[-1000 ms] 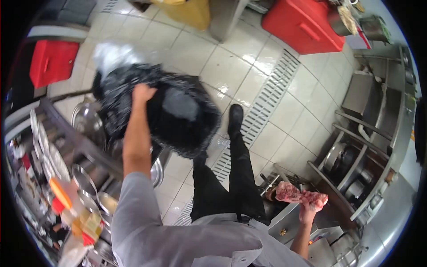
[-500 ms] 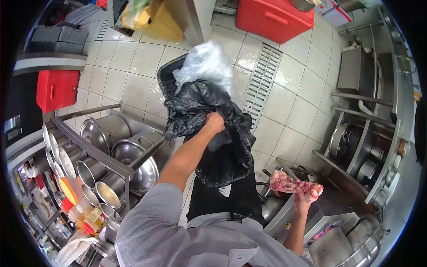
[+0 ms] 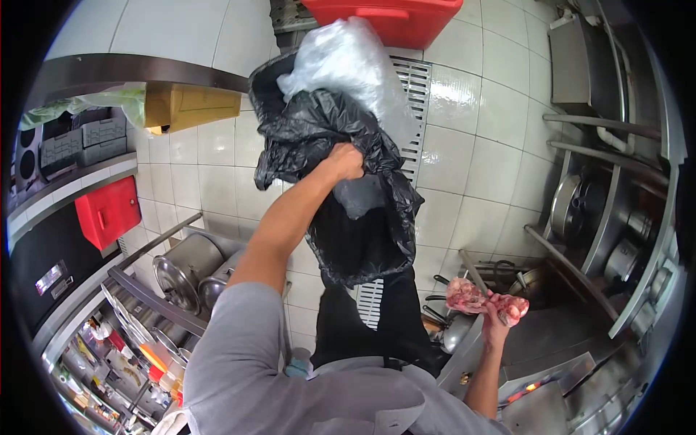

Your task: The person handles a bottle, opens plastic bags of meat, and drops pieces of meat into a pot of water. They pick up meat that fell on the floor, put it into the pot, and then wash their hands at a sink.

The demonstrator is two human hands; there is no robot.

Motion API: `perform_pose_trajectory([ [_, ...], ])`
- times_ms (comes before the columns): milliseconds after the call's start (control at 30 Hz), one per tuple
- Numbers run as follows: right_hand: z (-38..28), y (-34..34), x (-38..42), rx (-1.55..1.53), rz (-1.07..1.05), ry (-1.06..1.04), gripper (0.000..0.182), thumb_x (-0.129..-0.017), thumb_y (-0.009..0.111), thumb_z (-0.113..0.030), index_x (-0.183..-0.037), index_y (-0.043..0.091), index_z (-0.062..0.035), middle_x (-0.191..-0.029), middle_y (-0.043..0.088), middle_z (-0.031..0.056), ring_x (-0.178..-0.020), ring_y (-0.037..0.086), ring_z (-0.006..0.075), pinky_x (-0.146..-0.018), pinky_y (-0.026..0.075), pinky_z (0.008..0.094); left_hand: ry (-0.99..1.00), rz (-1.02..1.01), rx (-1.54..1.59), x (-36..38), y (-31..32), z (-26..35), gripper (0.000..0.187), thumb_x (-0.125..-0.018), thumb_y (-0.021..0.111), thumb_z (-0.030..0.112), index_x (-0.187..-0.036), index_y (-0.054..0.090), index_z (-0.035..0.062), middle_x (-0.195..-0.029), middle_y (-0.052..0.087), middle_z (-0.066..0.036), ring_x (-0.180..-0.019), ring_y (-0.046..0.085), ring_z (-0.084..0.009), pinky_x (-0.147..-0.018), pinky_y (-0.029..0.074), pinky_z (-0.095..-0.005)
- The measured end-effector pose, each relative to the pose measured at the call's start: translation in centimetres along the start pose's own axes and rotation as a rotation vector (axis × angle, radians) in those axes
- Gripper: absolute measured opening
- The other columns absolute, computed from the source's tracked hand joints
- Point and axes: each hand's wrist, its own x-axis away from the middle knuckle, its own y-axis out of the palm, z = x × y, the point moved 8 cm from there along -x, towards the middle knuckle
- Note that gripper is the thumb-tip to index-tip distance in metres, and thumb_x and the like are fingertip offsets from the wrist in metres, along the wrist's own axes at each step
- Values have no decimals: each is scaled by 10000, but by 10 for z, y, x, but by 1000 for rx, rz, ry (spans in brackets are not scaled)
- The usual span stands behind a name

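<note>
My left hand (image 3: 346, 161) is closed on a black plastic bag (image 3: 326, 119), gathered in front of my legs. The bag hangs loosely around a dark opening, and what lies deep inside cannot be made out. A bulging clear plastic bag (image 3: 344, 61) sits at the far end of the black one. Out to the right, my right hand (image 3: 495, 330) is wrapped around the middle of a raw meat bone (image 3: 466, 296), red and white with knobby ends. The bone is held well apart from the bags, near the stove side.
A red cooler box (image 3: 391, 25) stands ahead; another red box (image 3: 109, 212) is at left. Large steel pots (image 3: 187, 262) stand on the left rack. A floor drain grate (image 3: 413, 83) runs through the tiles. Steel shelves with pans (image 3: 565, 203) line the right.
My view has shifted forward and turned, so the coolers, racks and floor grate appear in new places. The black bag's opening shows wider. Both hands keep their hold.
</note>
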Motion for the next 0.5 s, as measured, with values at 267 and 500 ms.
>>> perform_pose_trajectory([
  [267, -17, 12, -11, 163, 26, -65, 462, -747, 610, 167, -1102, 453, -85, -971, 526, 62, -1040, 542, 232, -919, 463, 363, -159, -35, 525, -2, -66, -120, 380, -783, 555, 258, -1041, 629, -10, -1029, 628, -257, -983, 605, -374, -860, 465, -402],
  [500, -4, 25, 41, 304, 123, -273, 640, -705, 622, 200, -1173, 330, -124, -977, 505, 55, -977, 556, 210, -926, 470, 389, -456, -328, 65, -122, 65, -176, 368, -779, 549, 173, -1107, 641, 33, -1216, 567, -204, -1109, 567, -332, -926, 458, -386],
])
